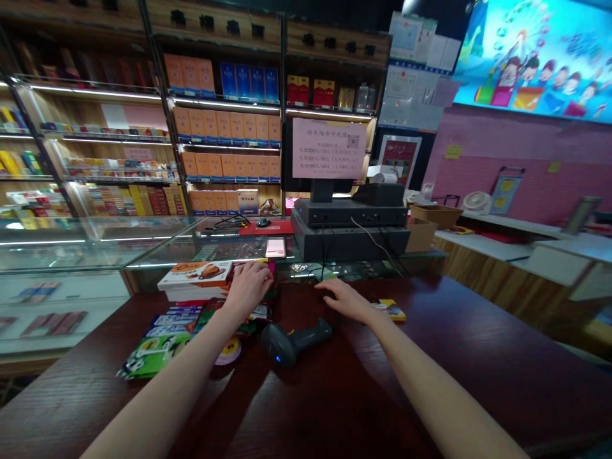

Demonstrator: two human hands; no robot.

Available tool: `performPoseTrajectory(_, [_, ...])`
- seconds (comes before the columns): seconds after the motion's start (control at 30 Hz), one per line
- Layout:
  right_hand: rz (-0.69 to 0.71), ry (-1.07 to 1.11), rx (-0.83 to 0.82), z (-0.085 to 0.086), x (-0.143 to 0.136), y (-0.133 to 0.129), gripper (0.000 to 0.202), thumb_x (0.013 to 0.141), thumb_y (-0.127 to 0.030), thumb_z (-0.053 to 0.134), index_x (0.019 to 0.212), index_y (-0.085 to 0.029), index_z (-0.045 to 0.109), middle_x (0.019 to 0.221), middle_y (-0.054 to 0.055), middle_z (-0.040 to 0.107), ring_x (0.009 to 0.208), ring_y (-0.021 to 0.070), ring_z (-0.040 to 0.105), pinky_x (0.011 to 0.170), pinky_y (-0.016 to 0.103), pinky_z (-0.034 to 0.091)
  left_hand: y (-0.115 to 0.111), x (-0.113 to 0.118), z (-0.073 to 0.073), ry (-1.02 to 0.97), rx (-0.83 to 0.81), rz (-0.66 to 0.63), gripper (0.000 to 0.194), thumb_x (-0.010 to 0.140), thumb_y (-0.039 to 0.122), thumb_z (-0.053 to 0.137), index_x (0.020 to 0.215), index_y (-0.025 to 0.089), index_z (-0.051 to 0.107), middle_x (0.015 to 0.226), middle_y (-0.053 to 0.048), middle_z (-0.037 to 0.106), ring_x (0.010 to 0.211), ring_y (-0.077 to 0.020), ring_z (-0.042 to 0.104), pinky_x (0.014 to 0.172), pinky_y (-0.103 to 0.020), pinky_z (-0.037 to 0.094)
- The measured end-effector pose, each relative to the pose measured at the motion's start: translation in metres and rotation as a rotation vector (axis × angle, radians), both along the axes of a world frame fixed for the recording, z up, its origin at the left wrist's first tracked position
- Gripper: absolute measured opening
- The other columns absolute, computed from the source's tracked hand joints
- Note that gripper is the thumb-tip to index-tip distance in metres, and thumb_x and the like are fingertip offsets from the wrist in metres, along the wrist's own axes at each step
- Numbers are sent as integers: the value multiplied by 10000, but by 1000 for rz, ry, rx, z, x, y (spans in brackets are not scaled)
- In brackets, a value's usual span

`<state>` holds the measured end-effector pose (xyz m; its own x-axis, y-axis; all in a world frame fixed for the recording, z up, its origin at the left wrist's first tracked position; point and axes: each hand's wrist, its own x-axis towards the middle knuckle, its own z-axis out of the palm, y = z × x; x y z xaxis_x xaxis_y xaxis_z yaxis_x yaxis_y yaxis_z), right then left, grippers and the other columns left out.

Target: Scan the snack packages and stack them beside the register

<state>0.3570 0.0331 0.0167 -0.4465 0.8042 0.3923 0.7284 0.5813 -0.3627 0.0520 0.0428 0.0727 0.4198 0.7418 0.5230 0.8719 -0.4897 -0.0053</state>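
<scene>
My left hand (249, 287) rests on dark red packages behind the scanner, its fingers bent over them; what they grip is hidden. Beside it lies a white and orange box (196, 275) with a cup picture. Green panda packets (155, 352) and blue-purple packets (176, 319) spread to the left of my forearm. My right hand (345, 299) hovers over the dark table (459, 357) with its fingers apart and nothing in them. Between my arms lies a dark grey barcode scanner (296, 341) with a blue light. A small yellow packet (393, 310) sits beyond my right wrist.
A cash register (351, 233) with a paper sign (329, 148) stands on the glass counter behind the table. A mouse (262, 222) and cables are left of it. Shelves of boxed goods (229, 127) line the back. A cardboard box (421, 234) is right of the register.
</scene>
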Motion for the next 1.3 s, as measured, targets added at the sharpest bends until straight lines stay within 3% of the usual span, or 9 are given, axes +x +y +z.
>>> performPoseTrajectory(0.3, [55,2,77,10,-48,21,416,832,-111,573,1230,-206,649,1222,98,680,1176,232,604,1074,444,448,18,-56,0,8,40,53,293,903,347,588,1166,234,648,1242,-87,649,1204,-306,518,1043,-479,396])
performPoseTrajectory(0.53, [97,32,82,19,-76,30,433,821,-92,571,1232,-207,647,1221,95,688,1176,233,607,1079,447,441,31,-85,1,70,-23,102,402,906,346,595,1290,230,566,1389,-104,585,1338,-320,449,1163,-574,253])
performPoseTrajectory(0.9, [102,85,62,29,-110,45,576,823,-115,569,1392,-199,534,1372,119,609,1273,261,550,1114,476,404,48,-100,5,129,-205,107,647,925,471,547,1496,236,357,1511,-132,485,1481,-319,298,1187,-627,152])
performPoseTrajectory(1.1, [114,144,61,27,-124,59,618,842,-173,599,1447,-183,468,1412,145,573,1297,269,529,1126,481,388,61,-107,2,151,-277,85,714,927,520,504,1532,201,296,1515,-163,471,1474,-329,314,1177,-614,181])
performPoseTrajectory(1.3, [104,217,44,32,-134,69,638,861,-255,631,1470,-238,444,1437,115,551,1315,273,503,1123,489,382,71,-116,0,138,-327,25,696,930,524,462,1532,219,294,1520,-160,465,1462,-328,328,1163,-587,226])
